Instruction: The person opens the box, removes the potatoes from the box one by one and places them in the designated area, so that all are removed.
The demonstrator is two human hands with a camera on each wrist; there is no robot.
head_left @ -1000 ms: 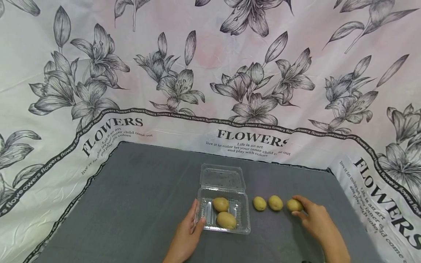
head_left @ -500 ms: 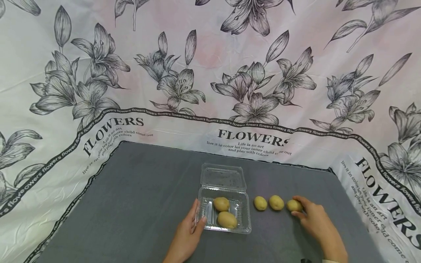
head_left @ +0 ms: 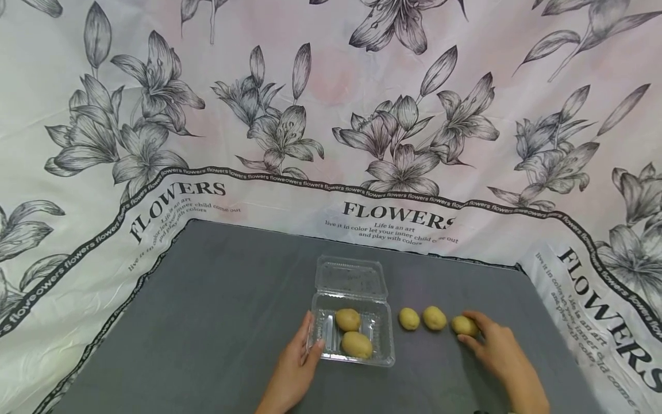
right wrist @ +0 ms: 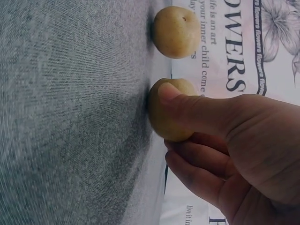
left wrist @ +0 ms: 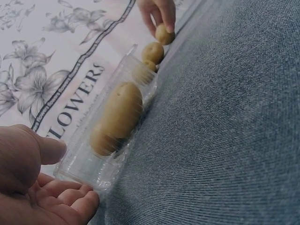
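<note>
I take the clear plastic box (head_left: 351, 336) on the grey cloth (head_left: 217, 322) as my landmark. It stands open, its lid (head_left: 351, 279) folded back on the far side, and two potatoes lie inside it: one potato (head_left: 347, 319) toward the lid and a bigger potato (head_left: 356, 344) nearer to me.

My left hand (head_left: 292, 368) is at the left wall of the box. The thumb (left wrist: 44, 147) presses on the rim and the fingers (left wrist: 70, 201) curl under the near corner, so the hand grips the box and keeps it from sliding.

To the right of the box three more potatoes lie in a row on the cloth. The nearest small potato (head_left: 409, 318) is just beside the box, the middle potato (head_left: 434, 317) comes after it, and the last potato (head_left: 464, 325) is farthest from the box. My right hand (head_left: 493, 345) pinches this last one: in the right wrist view the thumb (right wrist: 187, 105) lies over its top and the fingers (right wrist: 197, 164) close from below. It seems to rest on the cloth, not yet lifted.

I judge the step in hand is to take hold of this potato. To do it well, I would hold it around its thick middle, because the skin is smooth and round, and lift it straight up so it does not push the middle potato. The left hand should keep the light box firm.
</note>
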